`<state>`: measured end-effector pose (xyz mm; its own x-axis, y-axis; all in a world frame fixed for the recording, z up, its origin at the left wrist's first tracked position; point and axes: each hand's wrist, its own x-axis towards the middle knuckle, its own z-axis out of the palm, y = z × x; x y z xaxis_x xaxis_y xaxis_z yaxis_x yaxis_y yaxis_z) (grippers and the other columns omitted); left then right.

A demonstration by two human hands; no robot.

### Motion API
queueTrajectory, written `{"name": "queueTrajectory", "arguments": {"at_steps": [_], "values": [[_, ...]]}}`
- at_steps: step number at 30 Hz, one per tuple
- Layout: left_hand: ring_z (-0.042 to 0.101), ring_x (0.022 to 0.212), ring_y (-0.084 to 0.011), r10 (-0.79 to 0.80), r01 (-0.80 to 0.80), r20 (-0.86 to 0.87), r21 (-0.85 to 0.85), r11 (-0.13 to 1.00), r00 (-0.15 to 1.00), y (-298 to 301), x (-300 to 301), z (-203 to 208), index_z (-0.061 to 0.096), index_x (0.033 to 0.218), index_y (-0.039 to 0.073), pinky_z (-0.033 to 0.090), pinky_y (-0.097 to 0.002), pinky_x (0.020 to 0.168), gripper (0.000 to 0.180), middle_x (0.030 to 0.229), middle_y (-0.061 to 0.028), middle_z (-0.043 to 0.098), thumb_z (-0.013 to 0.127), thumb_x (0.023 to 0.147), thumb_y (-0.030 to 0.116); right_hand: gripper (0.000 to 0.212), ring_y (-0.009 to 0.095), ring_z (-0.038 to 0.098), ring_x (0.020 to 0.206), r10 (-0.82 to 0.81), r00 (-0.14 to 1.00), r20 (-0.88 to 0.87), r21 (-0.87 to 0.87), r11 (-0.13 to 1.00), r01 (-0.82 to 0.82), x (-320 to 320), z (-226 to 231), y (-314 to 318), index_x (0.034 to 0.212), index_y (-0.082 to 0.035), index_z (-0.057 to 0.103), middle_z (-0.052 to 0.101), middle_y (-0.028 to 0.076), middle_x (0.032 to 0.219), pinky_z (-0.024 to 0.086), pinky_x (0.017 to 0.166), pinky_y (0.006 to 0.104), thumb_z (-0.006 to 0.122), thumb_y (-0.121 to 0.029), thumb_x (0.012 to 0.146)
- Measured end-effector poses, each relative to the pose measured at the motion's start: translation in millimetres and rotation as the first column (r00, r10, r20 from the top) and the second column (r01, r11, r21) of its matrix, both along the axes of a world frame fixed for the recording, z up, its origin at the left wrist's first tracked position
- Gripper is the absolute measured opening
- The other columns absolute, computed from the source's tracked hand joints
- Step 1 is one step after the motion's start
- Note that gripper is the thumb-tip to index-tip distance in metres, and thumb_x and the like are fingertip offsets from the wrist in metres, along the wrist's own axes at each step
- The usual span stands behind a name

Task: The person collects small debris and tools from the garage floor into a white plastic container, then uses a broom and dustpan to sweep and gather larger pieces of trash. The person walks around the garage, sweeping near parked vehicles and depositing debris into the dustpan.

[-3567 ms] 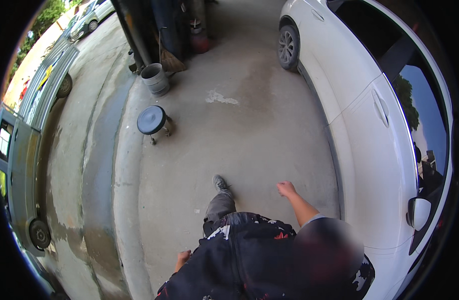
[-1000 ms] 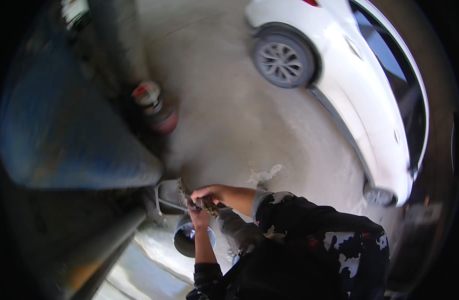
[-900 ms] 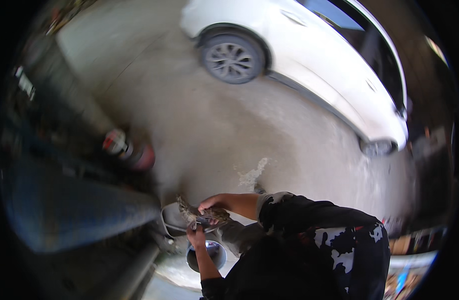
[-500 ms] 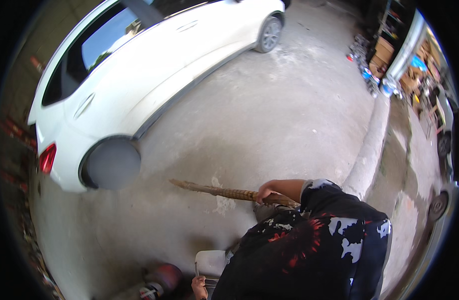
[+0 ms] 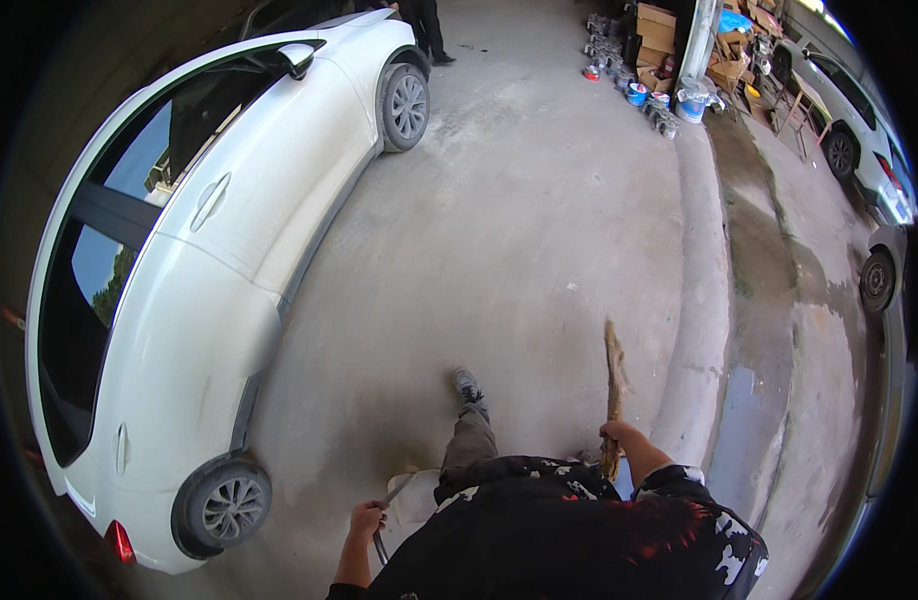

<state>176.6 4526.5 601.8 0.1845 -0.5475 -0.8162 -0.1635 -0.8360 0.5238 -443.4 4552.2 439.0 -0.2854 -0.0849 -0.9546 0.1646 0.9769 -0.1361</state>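
Head view showed the right hand (image 5: 619, 432) closed around a brown broom (image 5: 616, 375), its frayed end pointing forward over the concrete floor (image 5: 519, 260), just left of the raised curb (image 5: 701, 300). The left hand (image 5: 368, 518) was curled around the thin grey handle of what looked like a pale dustpan (image 5: 411, 498), which hung close beside the trousered leg (image 5: 472, 438); how firmly either grip held could not be told. With the pan so near, a stride might have knocked it and twisted the handle loose. A swing leftward could have scraped the white car (image 5: 229, 300), while a step rightward risked tripping on the curb or slipping in the puddle (image 5: 741, 400) beyond.
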Motion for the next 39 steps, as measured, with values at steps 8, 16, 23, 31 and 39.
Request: {"name": "queueTrajectory", "arguments": {"at_steps": [8, 16, 23, 31, 39], "values": [[0.049, 0.044, -0.0159, -0.114, 0.121, 0.059, -0.150, 0.981, 0.992, -334, -74, -12, 0.059, 0.082, 0.001, 0.039, -0.0295, 0.036, 0.022, 0.062, -0.0079, 0.051, 0.038, 0.079, 0.003, 0.015, 0.031, 0.058, 0.058, -0.314, 0.948, -0.053, 0.154, 0.935, 0.319, -44, -33, -33, 0.081, -0.006, 0.055, 0.059, 0.014, 0.069, 0.046, 0.052, 0.0492, 0.057, -0.019, 0.075], [0.061, 0.066, -0.0277, -0.698, 0.943, 0.677, -0.332, -0.004, 0.235, -619, -204, 1, 0.063, 0.072, -0.001, 0.050, -0.0367, 0.065, 0.015, 0.076, -0.0147, 0.060, 0.052, 0.073, 0.009, 0.027, 0.032, 0.055, 0.058, -0.734, 0.673, 0.092, -0.042, 0.672, 0.739, -29, 22, -198, 0.091, 0.003, 0.049, 0.053, 0.017, 0.070, 0.046, 0.056, 0.0437, 0.055, -0.018, 0.075], [0.064, 0.079, -0.0196, -0.911, 0.971, 0.337, -0.051, 0.233, 0.236, -839, -369, 27, 0.063, 0.080, -0.005, 0.051, -0.0309, 0.068, 0.014, 0.088, -0.0116, 0.062, 0.055, 0.071, 0.002, 0.024, 0.028, 0.056, 0.059, -0.657, 0.737, 0.158, -0.050, 0.740, 0.671, -142, 11, -389, 0.087, 0.003, 0.054, 0.057, 0.014, 0.070, 0.047, 0.056, 0.0427, 0.057, -0.018, 0.075], [0.057, 0.092, -0.0178, -0.976, 0.969, 0.118, -0.190, 0.158, 0.183, -1019, -540, 72, 0.063, 0.096, -0.004, 0.048, -0.0275, 0.081, 0.023, 0.106, -0.0089, 0.055, 0.053, 0.076, -0.012, 0.019, 0.025, 0.057, 0.055, -0.487, 0.866, 0.112, -0.079, 0.865, 0.496, -371, 115, -610, 0.083, 0.004, 0.057, 0.058, 0.013, 0.068, 0.048, 0.051, 0.0383, 0.061, -0.012, 0.074], [0.054, 0.101, -0.0303, -0.956, 0.954, 0.223, -0.191, -0.232, -0.189, -1146, -678, -1, 0.065, 0.094, 0.003, 0.045, -0.0344, 0.087, 0.028, 0.107, -0.0137, 0.056, 0.057, 0.069, -0.005, 0.016, 0.024, 0.056, 0.053, -0.496, 0.858, 0.135, -0.219, 0.829, 0.514, -557, 127, -818, 0.078, 0.002, 0.053, 0.055, 0.011, 0.063, 0.047, 0.047, 0.0382, 0.062, -0.010, 0.072]]}}
